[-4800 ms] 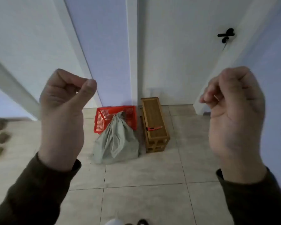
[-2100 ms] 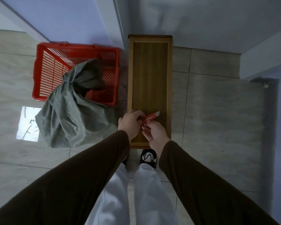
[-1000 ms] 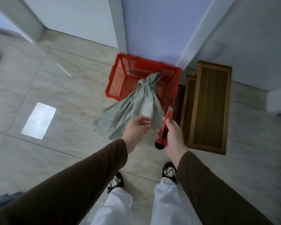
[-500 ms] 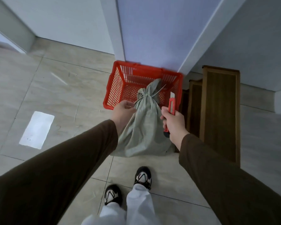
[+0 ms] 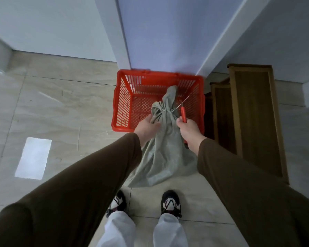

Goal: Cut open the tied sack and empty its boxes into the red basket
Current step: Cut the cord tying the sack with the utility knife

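Knife at the sack's tie.
My left hand (image 5: 146, 128) grips the sack (image 5: 165, 148) neck; right hand (image 5: 189, 130) grips the red knife (image 5: 183, 114) over the red basket (image 5: 125, 104). I read no writing.

The boxes are hidden inside the tied grey-green woven sack (image 5: 165, 154), whose left flank is covered by the brown left sleeve (image 5: 89, 177). Most of the red-handled utility knife (image 5: 184, 115) is concealed within the right hand (image 5: 189, 131), and its blade is too small to be made out. The fingertips of the left hand (image 5: 146, 128) are buried in sack folds. Both sleeves are cut off by the bottom edge.
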`<state>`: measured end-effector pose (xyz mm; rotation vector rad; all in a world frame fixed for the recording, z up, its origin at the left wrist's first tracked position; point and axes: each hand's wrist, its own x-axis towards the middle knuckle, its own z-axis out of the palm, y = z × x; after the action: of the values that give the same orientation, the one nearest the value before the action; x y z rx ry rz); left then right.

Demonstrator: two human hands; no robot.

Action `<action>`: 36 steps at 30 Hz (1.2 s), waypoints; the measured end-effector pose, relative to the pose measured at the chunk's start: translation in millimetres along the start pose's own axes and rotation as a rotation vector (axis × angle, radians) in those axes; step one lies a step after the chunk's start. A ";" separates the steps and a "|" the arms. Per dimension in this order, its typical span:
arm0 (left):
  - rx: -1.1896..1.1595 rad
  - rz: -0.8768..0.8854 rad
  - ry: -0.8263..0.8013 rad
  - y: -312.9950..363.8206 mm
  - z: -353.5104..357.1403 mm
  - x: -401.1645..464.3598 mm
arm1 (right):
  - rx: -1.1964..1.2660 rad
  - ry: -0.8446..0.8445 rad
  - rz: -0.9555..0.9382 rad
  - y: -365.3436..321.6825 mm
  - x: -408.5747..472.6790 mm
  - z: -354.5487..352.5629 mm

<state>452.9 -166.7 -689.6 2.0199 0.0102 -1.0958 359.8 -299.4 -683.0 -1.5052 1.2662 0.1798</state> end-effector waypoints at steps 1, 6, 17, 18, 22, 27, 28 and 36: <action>-0.018 -0.011 -0.013 -3.8 0.2 -2.4 | 0.003 0.005 0.000 1.4 -2.6 4.4; -0.147 -0.090 -0.071 -23.4 -9.3 -33.5 | -0.013 -0.001 0.059 9.6 -35.1 25.7; -0.349 0.008 -0.081 -65.8 -60.4 -122.5 | 0.064 -0.040 -0.027 13.0 -140.3 60.9; -0.346 0.028 -0.068 -71.0 -64.1 -130.3 | 0.065 -0.047 -0.038 13.9 -148.3 62.4; -0.283 0.151 0.021 -92.2 -72.1 -155.8 | 0.070 -0.105 -0.041 26.9 -172.6 68.3; -0.419 0.208 0.021 -123.6 -70.4 -188.1 | 0.127 -0.220 -0.020 43.9 -193.4 71.4; -0.472 0.208 0.008 -129.3 -68.1 -195.5 | 0.153 -0.262 -0.016 47.1 -197.6 71.9; -0.641 0.299 0.055 -163.2 -43.6 -224.1 | 0.337 -0.455 -0.012 68.7 -209.7 72.2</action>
<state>284.7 49.0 -626.6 1.4169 0.0756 -0.7244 255.6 -105.4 -609.3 -1.1025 0.8697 0.2696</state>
